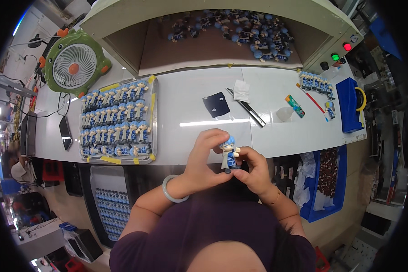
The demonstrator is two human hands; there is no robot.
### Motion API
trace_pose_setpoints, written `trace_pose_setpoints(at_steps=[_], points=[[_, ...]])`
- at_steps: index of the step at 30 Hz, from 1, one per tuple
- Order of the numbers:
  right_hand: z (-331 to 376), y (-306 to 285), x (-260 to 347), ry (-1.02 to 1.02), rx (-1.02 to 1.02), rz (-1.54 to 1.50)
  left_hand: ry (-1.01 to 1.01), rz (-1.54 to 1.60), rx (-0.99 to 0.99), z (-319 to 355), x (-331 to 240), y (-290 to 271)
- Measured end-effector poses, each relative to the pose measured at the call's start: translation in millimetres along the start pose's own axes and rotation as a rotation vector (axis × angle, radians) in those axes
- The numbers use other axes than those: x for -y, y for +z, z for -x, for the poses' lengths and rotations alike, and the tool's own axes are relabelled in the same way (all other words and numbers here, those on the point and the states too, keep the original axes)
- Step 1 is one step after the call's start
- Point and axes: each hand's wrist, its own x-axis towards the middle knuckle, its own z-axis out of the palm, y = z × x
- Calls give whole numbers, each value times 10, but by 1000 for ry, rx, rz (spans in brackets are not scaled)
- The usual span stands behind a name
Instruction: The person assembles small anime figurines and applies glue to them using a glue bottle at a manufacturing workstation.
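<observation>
A small figurine point(230, 156) with blue hair, a blue outfit and a pale cape is held upright before my chest, above the table's front edge. My left hand point(205, 161) curves around its left side, fingers at the head and thumb near the feet. From the other side my right hand point(255, 170) grips it, with a finger by the raised arm and the thumb by the feet. Just beyond the hands, a dark cloth patch point(216, 105), a craft knife point(247, 108) and a folded white tissue point(241, 90) lie on the white table point(186, 140).
At left stands a tray point(155, 113) of similar figurines beside a green fan point(75, 63) and a phone point(65, 133). A booth point(167, 63) holding more figurines is at the back. Rightward are a glue tube point(294, 105), a red brush point(312, 100) and a blue box point(350, 106).
</observation>
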Motion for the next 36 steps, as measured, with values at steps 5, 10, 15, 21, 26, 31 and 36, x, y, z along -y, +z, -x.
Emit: trace_pose_setpoints(at_steps=[5,10,15,21,26,31,36], points=[[-72,108,11,182,53,-200,88,-126,-15,-7,69,47],[-177,-53,5,265,198,-287,12,-38,65,-121,29,-109],[-332,-171,118,356,374,-296,-259,164,230,-194,112,-325],[-321,-123,29,302,208,-126,-554,316,117,41,211,-276],[-246,-114,-85,227,140,-241,-555,423,124,212,276,-201],[-352,-117,22,228,131,-269,-577,721,239,119,246,-162],[-494,-193,13,162,260,-149,-713,910,492,28,319,-181]])
